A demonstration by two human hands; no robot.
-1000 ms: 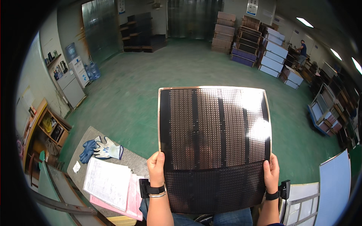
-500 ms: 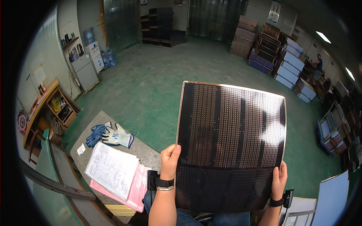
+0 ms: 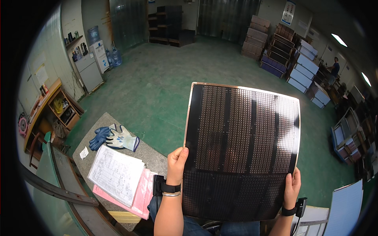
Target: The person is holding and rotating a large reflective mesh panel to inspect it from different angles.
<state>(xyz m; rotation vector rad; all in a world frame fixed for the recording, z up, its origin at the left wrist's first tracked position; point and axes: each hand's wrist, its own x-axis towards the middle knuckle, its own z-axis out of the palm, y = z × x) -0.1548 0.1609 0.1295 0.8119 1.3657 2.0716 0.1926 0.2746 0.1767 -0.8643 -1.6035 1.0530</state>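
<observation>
A large dark circuit board panel (image 3: 240, 149) with rows of small copper-coloured pads and a bright copper rim is held up in front of me, its face toward me. My left hand (image 3: 176, 166) grips its left edge, thumb on the front. On the opposite edge, lower down, my right hand (image 3: 292, 188) holds it the same way; the fingers behind the panel are hidden. Light glares off the upper right of the surface. Left of the panel, a grey speckled tabletop (image 3: 153, 159) carries printed sheets (image 3: 117, 173), pink sheets (image 3: 142, 196) and blue-and-white work gloves (image 3: 120, 138).
Stacked panels (image 3: 301, 65) stand at the far right, near a person (image 3: 334, 69). A blue-framed cart (image 3: 346, 137) is on the right, with a light blue board (image 3: 344, 206) nearer me. A metal-edged glass sheet (image 3: 49, 177) and a wooden cabinet (image 3: 63, 106) are on the left.
The panel has tilted very slightly, its top edge now a little higher in view and its glare a bit smaller. Both hands keep their hold.
</observation>
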